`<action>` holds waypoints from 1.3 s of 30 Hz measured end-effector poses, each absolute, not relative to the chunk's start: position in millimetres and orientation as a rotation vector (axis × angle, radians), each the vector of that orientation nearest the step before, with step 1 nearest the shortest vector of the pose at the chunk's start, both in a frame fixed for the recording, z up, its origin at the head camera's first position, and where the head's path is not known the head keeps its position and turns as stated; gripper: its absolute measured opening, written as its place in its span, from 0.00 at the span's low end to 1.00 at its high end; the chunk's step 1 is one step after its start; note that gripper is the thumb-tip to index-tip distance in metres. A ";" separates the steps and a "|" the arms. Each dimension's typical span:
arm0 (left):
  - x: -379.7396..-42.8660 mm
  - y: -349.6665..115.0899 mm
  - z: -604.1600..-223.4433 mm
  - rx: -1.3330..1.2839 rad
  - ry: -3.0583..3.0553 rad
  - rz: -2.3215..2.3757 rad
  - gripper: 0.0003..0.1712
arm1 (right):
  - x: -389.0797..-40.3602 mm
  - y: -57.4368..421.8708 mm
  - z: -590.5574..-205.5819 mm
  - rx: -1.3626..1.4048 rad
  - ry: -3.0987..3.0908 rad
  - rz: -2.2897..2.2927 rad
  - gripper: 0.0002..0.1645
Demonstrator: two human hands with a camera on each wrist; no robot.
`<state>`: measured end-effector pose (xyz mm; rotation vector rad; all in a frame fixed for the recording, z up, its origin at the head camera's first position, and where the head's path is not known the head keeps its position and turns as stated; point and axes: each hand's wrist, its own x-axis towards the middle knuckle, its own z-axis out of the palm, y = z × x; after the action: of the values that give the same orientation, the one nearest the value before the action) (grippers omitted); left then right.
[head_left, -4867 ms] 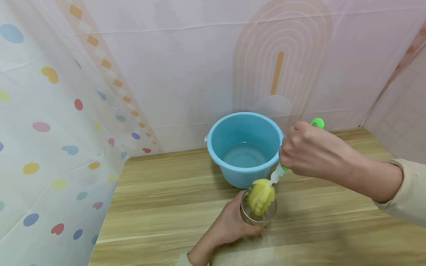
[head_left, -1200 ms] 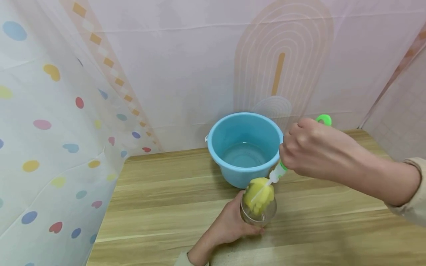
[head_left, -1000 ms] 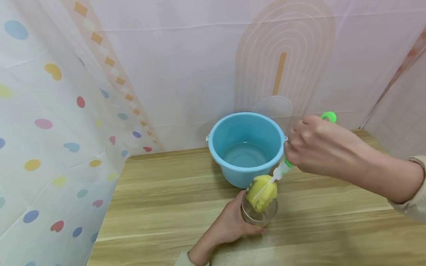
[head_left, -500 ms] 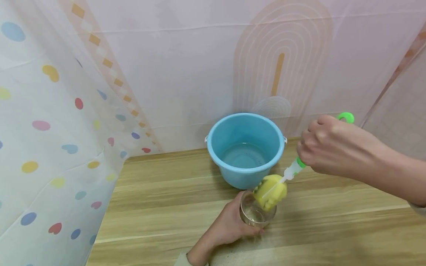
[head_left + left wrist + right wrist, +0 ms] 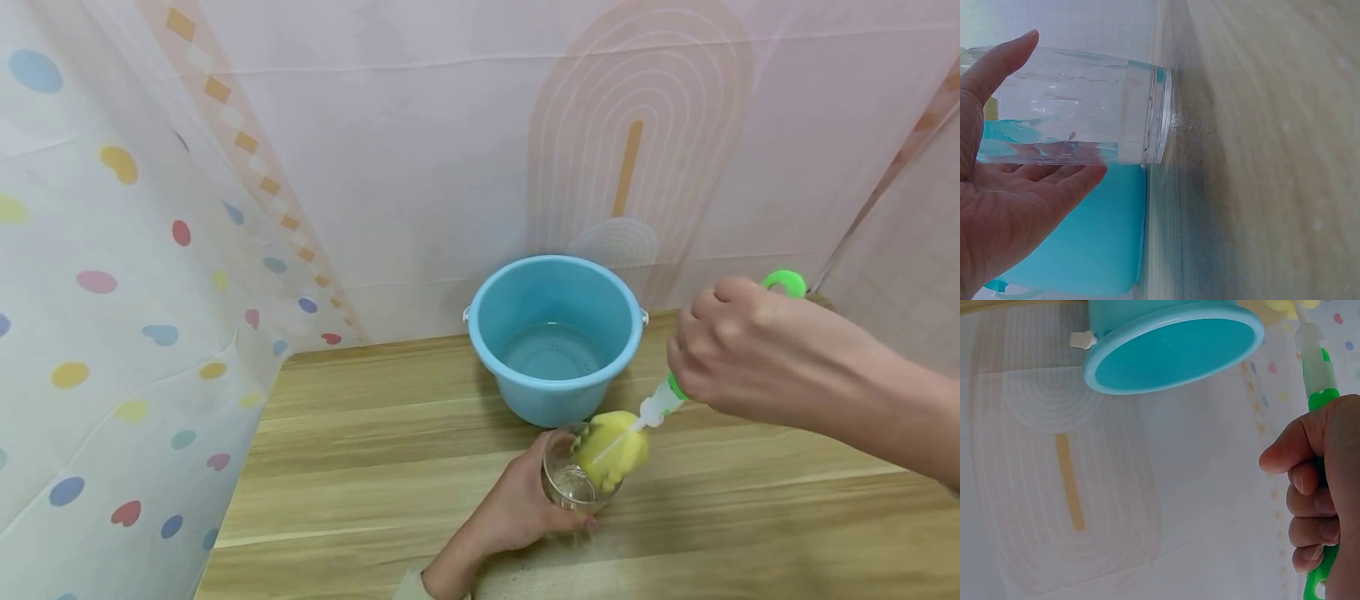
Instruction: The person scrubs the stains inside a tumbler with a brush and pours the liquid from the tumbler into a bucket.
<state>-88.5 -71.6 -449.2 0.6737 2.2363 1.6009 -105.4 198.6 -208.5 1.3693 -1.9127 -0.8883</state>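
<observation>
My left hand (image 5: 525, 500) curls round a clear drinking glass (image 5: 572, 487) low in the head view; in the left wrist view, the thumb is on one side of the glass (image 5: 1079, 106) and the fingers on the other. The glass stands upright, its base right at the wooden tabletop. My right hand (image 5: 742, 342) grips the green handle of a sponge bottle brush, fist wrapped round it in the right wrist view. The brush's yellow sponge head (image 5: 615, 450) tilts over the right side of the glass's mouth, overlapping the rim. A white neck (image 5: 660, 404) joins sponge and handle.
Behind the glass stands a light blue bucket (image 5: 555, 400) with a little water at its bottom. A wood-grain tabletop (image 5: 360, 467) lies under everything. Patterned cloth (image 5: 420, 167) hangs behind, and dotted cloth (image 5: 112, 333) on the left.
My right hand has moved right with the brush, from above the glass's middle to its right side, and has dipped a little since half a second ago. The left hand and glass stay put.
</observation>
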 end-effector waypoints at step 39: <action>-87.5 -71.7 -448.9 0.680 2.173 1.658 0.55 | -123.6 190.3 -219.9 1.302 -1.849 -0.821 0.25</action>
<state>-87.5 -71.7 -448.9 0.6805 2.1731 1.6584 -123.6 190.3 -219.9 1.3016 -1.8493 -0.8206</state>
